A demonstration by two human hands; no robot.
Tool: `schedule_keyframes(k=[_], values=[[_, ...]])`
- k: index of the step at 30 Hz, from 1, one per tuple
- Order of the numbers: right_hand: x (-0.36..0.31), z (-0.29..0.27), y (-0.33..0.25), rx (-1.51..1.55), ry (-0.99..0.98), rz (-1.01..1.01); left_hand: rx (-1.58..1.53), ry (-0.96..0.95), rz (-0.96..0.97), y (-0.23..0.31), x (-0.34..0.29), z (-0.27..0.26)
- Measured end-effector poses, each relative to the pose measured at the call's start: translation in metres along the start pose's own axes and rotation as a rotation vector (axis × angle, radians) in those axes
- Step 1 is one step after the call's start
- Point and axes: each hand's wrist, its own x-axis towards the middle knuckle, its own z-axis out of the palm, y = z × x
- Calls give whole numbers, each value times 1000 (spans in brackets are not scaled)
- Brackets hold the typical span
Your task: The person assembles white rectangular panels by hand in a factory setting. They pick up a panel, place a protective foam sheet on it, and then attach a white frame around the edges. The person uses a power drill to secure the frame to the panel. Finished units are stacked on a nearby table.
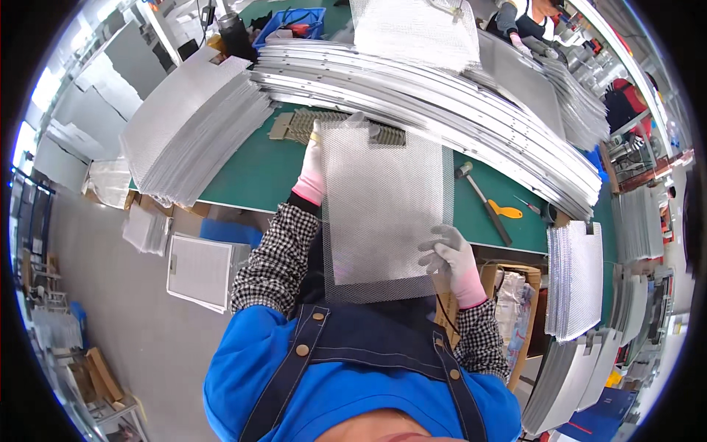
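Note:
A silvery wire-mesh panel [387,206] is held up in front of my body, with a rectangular notch at its top edge. A second mesh layer shows along its borders. My left hand [313,166], in a pink and white glove, is closed on the panel's upper left edge; some of its fingers are hidden behind the mesh. At the lower right edge is my gloved right hand [451,258], its bent grey-tipped fingers apart over the mesh border. Behind the panel's top, a row of small tan metal pieces [298,127] lies on the green table [243,173].
Long aluminium profiles [434,92] are stacked across the table's far side. A tall stack of mesh panels [195,132] stands left, another [574,280] right. A hammer [482,199] and a yellow-handled tool [504,211] lie to the right. A co-worker [526,29] is at far right.

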Motion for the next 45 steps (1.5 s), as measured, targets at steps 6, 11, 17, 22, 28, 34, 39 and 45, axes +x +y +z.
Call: schedule_keyframes(k=[6, 11, 17, 22, 28, 34, 39, 45], values=[[3, -18, 5, -74, 0, -3, -59, -95, -63, -6, 1, 7], [11, -29, 16, -80, 39, 36, 53, -30, -44, -7, 2, 11], [16, -26, 23, -27, 48, 60, -91, -119, -79, -7, 0, 10], [23, -34, 29, 12, 39, 96, 142, 37, -4, -9, -1, 7], [25, -35, 45, -237, 72, 78, 14, -89, -53, -13, 2, 0], [49, -71, -73, -1589, -401, 211, -18, -46, -76, -13, -1, -12], [205, -68, -231, -1199, 452, -918, -45, -5, -40, -16, -1, -20], [336, 3, -283, -1786, 724, -657, 52, 110, -17, -15, -2, -21]])
